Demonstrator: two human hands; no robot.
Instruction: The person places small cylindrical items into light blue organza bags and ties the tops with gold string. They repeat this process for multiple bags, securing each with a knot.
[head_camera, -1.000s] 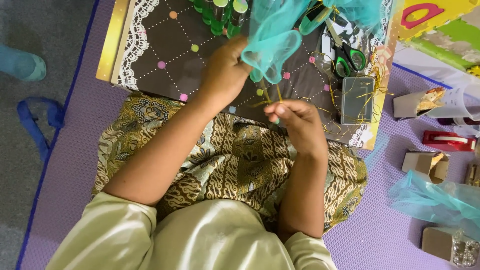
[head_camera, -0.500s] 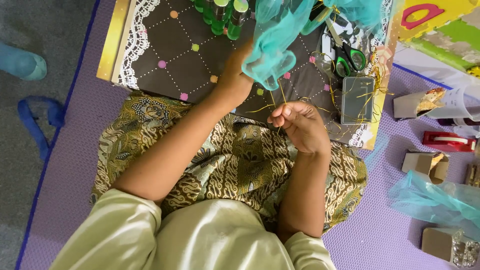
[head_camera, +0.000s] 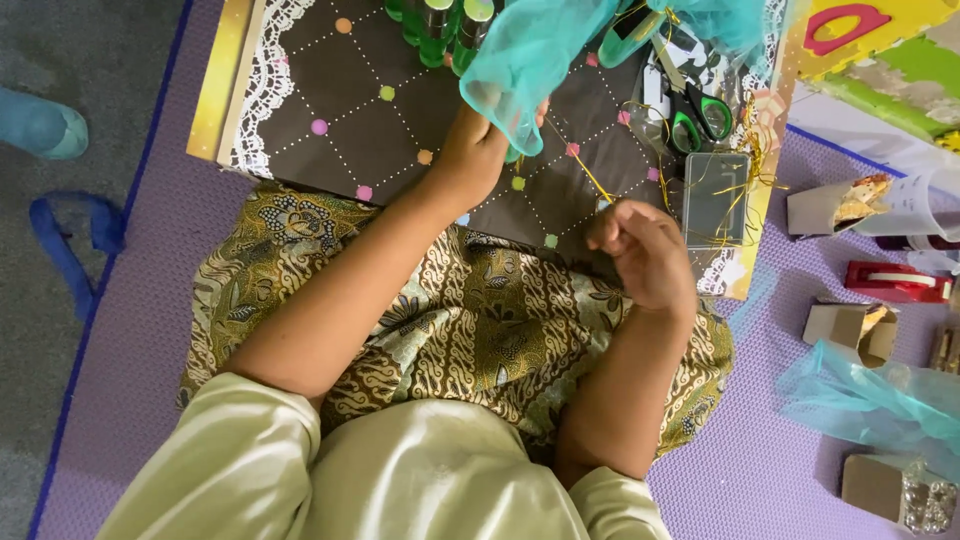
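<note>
The left hand (head_camera: 470, 160) is closed around the lower end of a piece of thin turquoise mesh fabric (head_camera: 530, 55), which rises from the fist and spreads out above it. The right hand (head_camera: 640, 255) is also closed, with the fingers curled in, and it pinches a thin golden thread (head_camera: 580, 165). This thread runs tight and slanted from the right hand up to the bunched fabric in the left hand. Both hands are above a dark brown board with white dotted lines, coloured dots and a white lace edge (head_camera: 340, 110), which lies partly on the person's lap in brown patterned cloth (head_camera: 450, 320). Just beyond the right hand there is a small clear plastic box (head_camera: 715, 195) with loose golden thread on it, and beyond that a pair of scissors with green and black handles (head_camera: 700, 115). Well to the right of the right hand, on the purple mat (head_camera: 760, 470), lie a red tape dispenser (head_camera: 895, 282) and another piece of turquoise mesh (head_camera: 870, 400).
</note>
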